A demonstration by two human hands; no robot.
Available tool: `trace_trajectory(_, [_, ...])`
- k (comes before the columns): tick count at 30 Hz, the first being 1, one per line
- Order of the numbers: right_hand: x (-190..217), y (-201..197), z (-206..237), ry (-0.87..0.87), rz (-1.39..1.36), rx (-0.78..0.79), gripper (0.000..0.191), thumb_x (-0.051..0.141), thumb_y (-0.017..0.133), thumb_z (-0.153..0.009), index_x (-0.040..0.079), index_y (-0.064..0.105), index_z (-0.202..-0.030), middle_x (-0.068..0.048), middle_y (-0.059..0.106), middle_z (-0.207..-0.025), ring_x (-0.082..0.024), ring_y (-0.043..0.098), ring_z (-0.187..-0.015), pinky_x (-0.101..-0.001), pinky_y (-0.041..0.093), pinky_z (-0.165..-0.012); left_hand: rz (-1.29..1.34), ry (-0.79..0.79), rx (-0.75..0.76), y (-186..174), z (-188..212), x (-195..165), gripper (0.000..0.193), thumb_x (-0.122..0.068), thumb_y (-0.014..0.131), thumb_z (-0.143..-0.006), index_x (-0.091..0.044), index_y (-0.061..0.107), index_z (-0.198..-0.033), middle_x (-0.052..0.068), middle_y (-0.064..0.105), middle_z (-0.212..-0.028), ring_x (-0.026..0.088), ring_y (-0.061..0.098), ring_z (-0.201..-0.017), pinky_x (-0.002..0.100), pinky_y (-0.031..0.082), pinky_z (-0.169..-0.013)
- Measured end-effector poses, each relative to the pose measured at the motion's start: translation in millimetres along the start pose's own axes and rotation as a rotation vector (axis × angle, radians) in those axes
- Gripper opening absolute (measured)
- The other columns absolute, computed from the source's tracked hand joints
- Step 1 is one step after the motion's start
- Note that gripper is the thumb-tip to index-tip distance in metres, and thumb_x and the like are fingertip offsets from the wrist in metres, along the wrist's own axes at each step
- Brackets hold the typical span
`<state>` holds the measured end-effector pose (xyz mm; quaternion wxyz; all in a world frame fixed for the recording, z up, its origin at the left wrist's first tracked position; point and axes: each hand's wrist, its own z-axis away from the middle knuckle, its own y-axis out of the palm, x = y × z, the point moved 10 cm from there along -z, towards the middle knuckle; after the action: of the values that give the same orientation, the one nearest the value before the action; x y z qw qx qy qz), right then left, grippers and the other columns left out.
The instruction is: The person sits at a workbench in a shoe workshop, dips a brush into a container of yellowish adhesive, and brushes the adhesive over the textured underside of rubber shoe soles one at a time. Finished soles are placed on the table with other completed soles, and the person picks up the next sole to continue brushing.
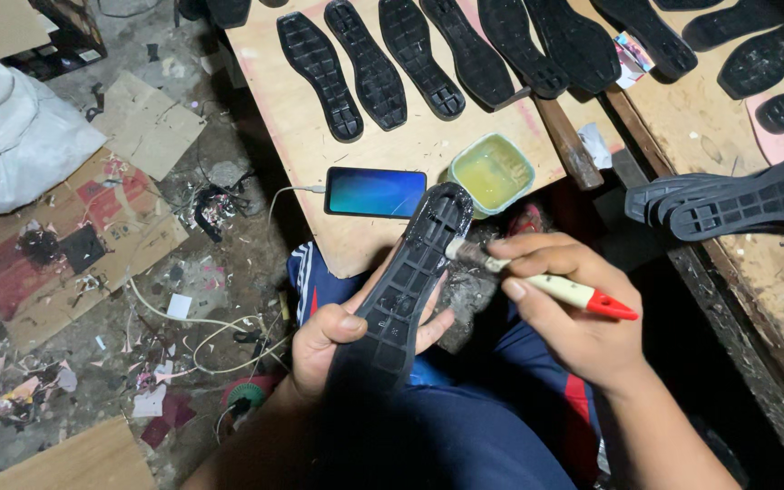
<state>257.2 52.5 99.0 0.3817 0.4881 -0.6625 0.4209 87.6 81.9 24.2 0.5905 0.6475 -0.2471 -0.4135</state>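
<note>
My left hand (338, 334) grips a black rubber shoe sole (410, 272) by its heel end, ribbed side up, over my lap. My right hand (560, 304) holds a small brush (555, 289) with a cream and red handle; its bristles touch the sole near the toe end. A green tub of yellowish glue (492, 171) stands on the wooden board (319, 163) just beyond the sole's tip. A smartphone (375, 191) with a lit blue screen lies beside the tub, a white cable plugged into it.
Several more black soles (369, 63) lie in a row on the board. Other soles (737, 201) rest on the bench at the right. The floor at the left is littered with cardboard (142, 122), scraps, cables and a white sack (6, 136).
</note>
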Motion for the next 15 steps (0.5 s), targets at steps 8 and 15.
trace_trajectory(8, [26.4,9.7,4.1,-0.087,0.207,0.040,0.018,-0.004,0.072,-0.087,-0.001,0.066,-0.103,-0.016,0.073,-0.114,-0.022,0.074,-0.103,-0.0324,0.058,-0.094,0.007,-0.004,-0.013,-4.7,-0.9,-1.3,0.107,-0.020,0.065,-0.077,-0.007,0.011,-0.169,0.009,0.033,-0.163,0.022,0.035,-0.147,0.049,0.011,-0.133])
trace_trajectory(15, [24.9,12.0,-4.6,-0.037,0.259,0.007,0.016,-0.004,0.073,-0.089,-0.001,0.066,-0.104,-0.016,0.073,-0.115,-0.022,0.073,-0.103,-0.0321,0.058,-0.091,0.005,-0.011,-0.038,-23.1,1.1,4.5,0.104,-0.020,0.064,-0.080,-0.006,0.014,-0.170,0.010,0.042,-0.158,0.020,0.044,-0.143,0.043,0.020,-0.130])
